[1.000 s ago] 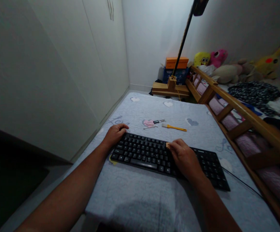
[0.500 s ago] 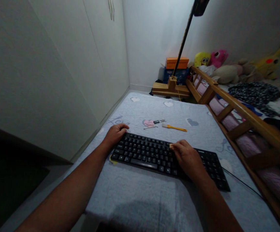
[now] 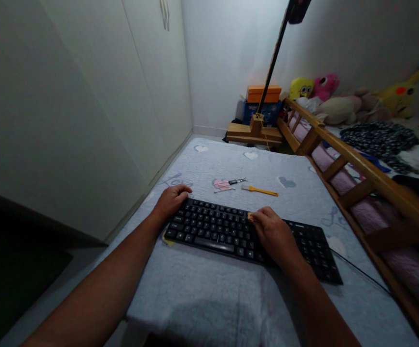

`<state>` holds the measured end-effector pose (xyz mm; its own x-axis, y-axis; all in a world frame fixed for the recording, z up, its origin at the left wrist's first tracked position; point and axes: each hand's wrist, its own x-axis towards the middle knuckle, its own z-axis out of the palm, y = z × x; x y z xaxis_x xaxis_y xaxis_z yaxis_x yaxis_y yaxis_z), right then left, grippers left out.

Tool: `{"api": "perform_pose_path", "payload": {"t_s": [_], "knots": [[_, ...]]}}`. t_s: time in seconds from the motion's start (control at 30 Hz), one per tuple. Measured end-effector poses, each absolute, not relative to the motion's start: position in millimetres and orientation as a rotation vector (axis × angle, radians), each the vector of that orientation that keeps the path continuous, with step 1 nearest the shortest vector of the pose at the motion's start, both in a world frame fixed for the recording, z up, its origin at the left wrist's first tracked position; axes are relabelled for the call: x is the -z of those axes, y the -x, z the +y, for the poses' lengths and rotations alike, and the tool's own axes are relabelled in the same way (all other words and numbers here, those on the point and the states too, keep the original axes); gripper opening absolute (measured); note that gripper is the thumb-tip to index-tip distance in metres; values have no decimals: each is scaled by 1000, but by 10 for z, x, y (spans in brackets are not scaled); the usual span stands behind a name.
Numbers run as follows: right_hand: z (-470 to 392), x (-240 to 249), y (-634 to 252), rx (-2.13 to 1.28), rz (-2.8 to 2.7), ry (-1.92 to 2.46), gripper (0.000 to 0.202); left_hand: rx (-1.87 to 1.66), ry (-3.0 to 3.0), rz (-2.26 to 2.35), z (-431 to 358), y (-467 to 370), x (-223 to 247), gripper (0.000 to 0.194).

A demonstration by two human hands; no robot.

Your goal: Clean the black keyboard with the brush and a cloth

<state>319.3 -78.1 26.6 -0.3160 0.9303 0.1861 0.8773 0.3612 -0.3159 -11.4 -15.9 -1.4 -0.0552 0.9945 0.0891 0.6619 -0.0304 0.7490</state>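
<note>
A black full-size keyboard lies on the cloth-covered surface, its long side slightly slanted. My left hand grips its far left corner, thumb toward the back edge. Between the pinched fingers of my right hand is a small tan piece, possibly sponge, held at the keyboard's upper key rows. That hand covers some keys right of the middle. Behind the keyboard lie a yellow-handled brush, a small tool with a black grip and metal tip, and a thin pale stick.
A grey-blue quilted cloth with hearts spreads under everything. The keyboard's cable runs off to the right. A wooden bed rail borders the right side, white cabinet doors the left. Beyond the far edge stands a wooden-based pole.
My right hand has slid a little to the left along the upper keys with the tan piece. The left hand stays on the keyboard corner.
</note>
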Motion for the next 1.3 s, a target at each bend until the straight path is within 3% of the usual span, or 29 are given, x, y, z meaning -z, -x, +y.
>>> {"api": "perform_pose_path", "payload": {"t_s": [1.3], "knots": [[-771,-293,-3586,-271,-2246,1679,25,-874,-1748,1765,-151,128,25,39]]}}
